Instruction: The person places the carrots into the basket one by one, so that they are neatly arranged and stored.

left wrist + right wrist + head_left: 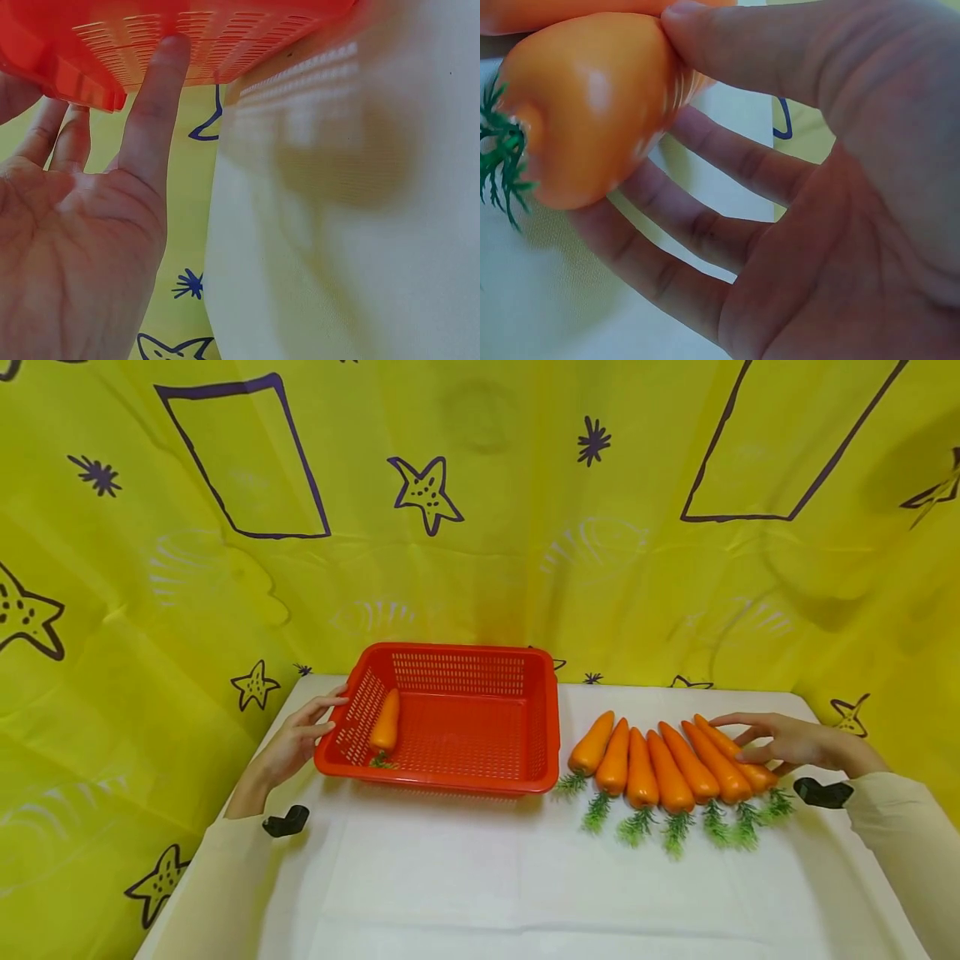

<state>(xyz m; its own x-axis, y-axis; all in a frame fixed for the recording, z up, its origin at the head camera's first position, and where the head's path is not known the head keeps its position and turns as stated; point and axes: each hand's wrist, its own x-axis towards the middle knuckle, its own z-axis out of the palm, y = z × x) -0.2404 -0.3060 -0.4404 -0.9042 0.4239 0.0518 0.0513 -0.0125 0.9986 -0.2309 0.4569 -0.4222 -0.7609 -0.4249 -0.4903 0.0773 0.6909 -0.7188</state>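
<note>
A red plastic basket [442, 782] stands at the centre-left of the white table. Inside it, along the left wall, lies one toy carrot [386, 723] with a green top. My left hand [294, 745] touches the basket's left side from outside, its fingers fairly straight against the slotted wall [217, 37]. To the basket's right, several toy carrots [670, 781] lie side by side in a row. My right hand [798, 743] is at the rightmost carrot [592, 112], thumb on one side and fingers curled under the other, holding it at the table.
A white cloth [465, 877] covers the table. Yellow curtain fabric [502, 585] with dark star drawings hangs close behind the table and at both sides. Green carrot tops [677, 835] point toward the near edge.
</note>
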